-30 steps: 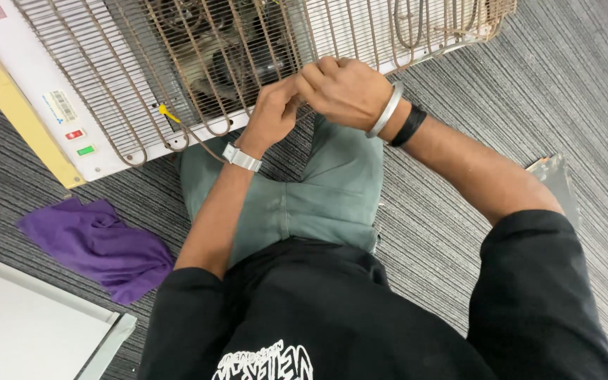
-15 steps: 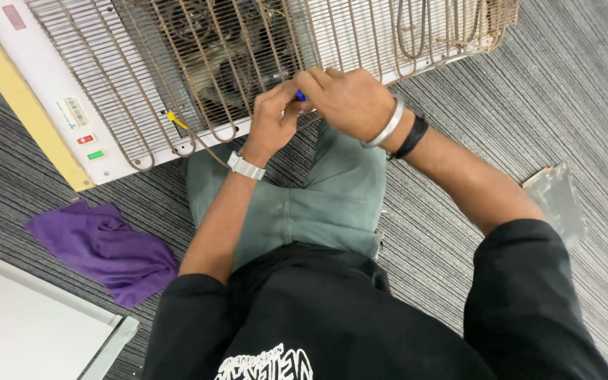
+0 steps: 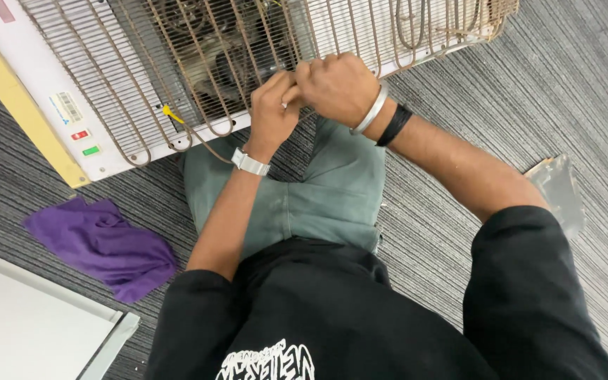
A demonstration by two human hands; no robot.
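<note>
1. Working with both hands pressed together at the lower edge of the wire condenser grille (image 3: 198, 91), the person has the left hand (image 3: 272, 105) and the right hand (image 3: 336, 86) touching each other, knuckle to fingertip.
2. Both hands are curled narrow. The left pinches something small between thumb and fingers; the right is closed into a near fist over the same spot. What they grip is hidden behind the fingers, so I cannot tell what it is.
3. To do this well, I judge the hands should stay close together and pull or twist gently, since the thin rusty wires of the grille look easy to bend.
4. It seems wise to brace one wrist against the white appliance back (image 3: 43, 77), so a sudden release does not drive the knuckles into the wires.
5. The grille lies directly under and beyond the hands, fixed to the appliance back, which rests on the grey carpet floor (image 3: 571, 91).
6. A small yellow tie (image 3: 171, 112) sits on the grille, well left of the left hand.
7. Farther out, a purple cloth (image 3: 96, 243) lies on the floor, below and to the left of the left arm, with a white panel (image 3: 29, 324) just beside it.
</note>
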